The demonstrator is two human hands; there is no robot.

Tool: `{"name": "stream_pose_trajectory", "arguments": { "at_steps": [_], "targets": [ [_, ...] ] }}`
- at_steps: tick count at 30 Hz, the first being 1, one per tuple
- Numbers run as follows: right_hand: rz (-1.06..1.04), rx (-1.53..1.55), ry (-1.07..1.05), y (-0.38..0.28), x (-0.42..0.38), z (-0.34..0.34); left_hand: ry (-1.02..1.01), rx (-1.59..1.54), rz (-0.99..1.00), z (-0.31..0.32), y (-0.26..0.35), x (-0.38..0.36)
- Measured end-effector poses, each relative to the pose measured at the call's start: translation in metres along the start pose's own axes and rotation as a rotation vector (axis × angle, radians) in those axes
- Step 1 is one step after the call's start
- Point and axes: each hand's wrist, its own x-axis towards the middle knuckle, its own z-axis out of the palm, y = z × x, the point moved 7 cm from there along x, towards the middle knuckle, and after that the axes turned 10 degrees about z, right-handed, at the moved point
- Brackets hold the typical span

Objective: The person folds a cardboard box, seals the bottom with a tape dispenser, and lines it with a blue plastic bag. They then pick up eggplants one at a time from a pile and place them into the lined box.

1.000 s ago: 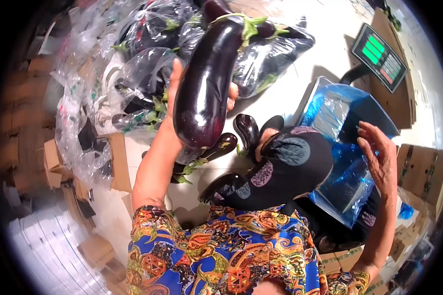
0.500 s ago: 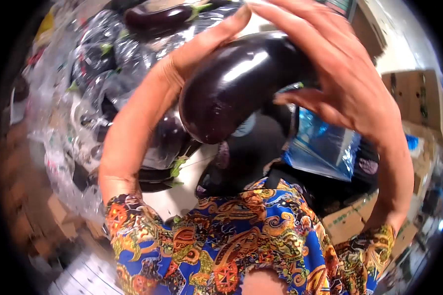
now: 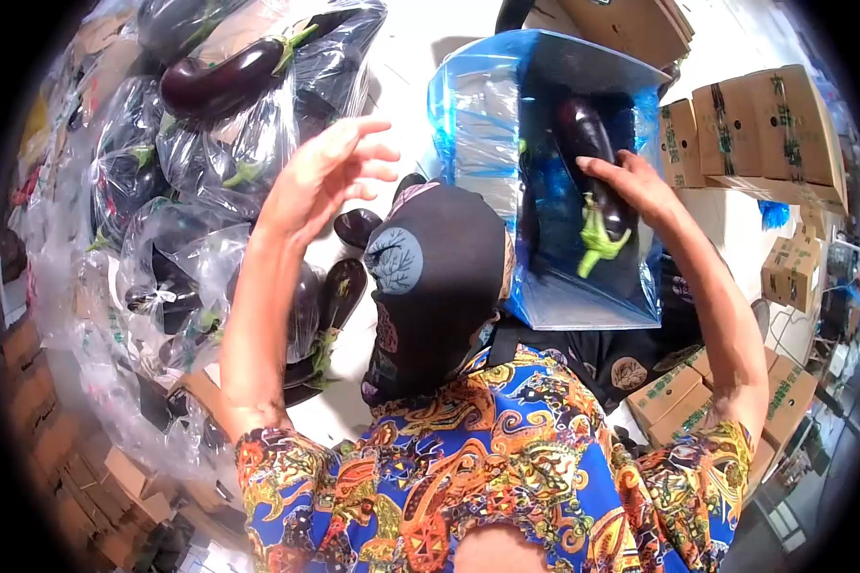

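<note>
My right hand (image 3: 635, 184) is closed round the upper side of a dark eggplant (image 3: 588, 143), which lies inside a box lined with blue plastic (image 3: 583, 313). The eggplant's green stem end points down toward me. My left hand (image 3: 333, 177) is raised on the left with its fingers apart and nothing in them. Beyond that hand, a curved eggplant (image 3: 222, 84) rests on eggplants wrapped in clear plastic (image 3: 196, 153). Near my left forearm lie more eggplants (image 3: 342, 291).
Cardboard boxes (image 3: 769, 124) stand at the right, with a smaller carton (image 3: 790, 272) below. Open cartons (image 3: 669, 401) sit beside my right elbow. Crumpled clear plastic (image 3: 76, 334) and brown cardboard (image 3: 62, 458) spread along the left. My knee in dark patterned cloth (image 3: 440, 277) is in the middle.
The eggplant that was up between both hands now lies in the blue-lined box under my right hand. My left hand has come off it and moved left. More of the box shows.
</note>
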Motion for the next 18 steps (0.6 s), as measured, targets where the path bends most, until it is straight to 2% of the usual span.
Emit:
{"name": "stream_pose_trajectory", "arguments": {
  "at_steps": [1,2,5,10,12,13,15,16,18],
  "targets": [
    [0.044,-0.108,0.046,-0.003,0.003,0.004,0.033,-0.004,0.006,-0.006,-0.004,-0.01],
    [0.03,-0.088,0.06,-0.009,0.001,0.012,0.08,-0.012,0.011,-0.011,-0.007,-0.021],
    [-0.006,-0.296,0.239,-0.014,0.03,0.035,0.179,-0.064,0.034,-0.025,-0.02,-0.052],
    [-0.028,-0.435,0.316,-0.011,0.041,0.045,0.362,-0.025,-0.028,-0.045,-0.034,-0.112],
    [-0.116,-0.507,0.295,-0.007,0.052,0.06,0.387,-0.042,-0.058,-0.056,-0.044,-0.133],
    [-0.094,-0.567,0.284,-0.003,0.058,0.066,0.435,-0.007,-0.061,-0.054,-0.039,-0.144],
    [-0.065,-0.748,0.288,0.013,0.081,0.072,0.555,0.178,-0.012,-0.06,-0.03,-0.169],
    [-0.074,-0.777,0.281,0.016,0.086,0.072,0.651,0.299,0.092,-0.064,-0.019,-0.184],
    [-0.073,-0.868,0.269,0.023,0.099,0.065,0.879,0.825,0.278,-0.083,0.015,-0.224]
  ]
}}
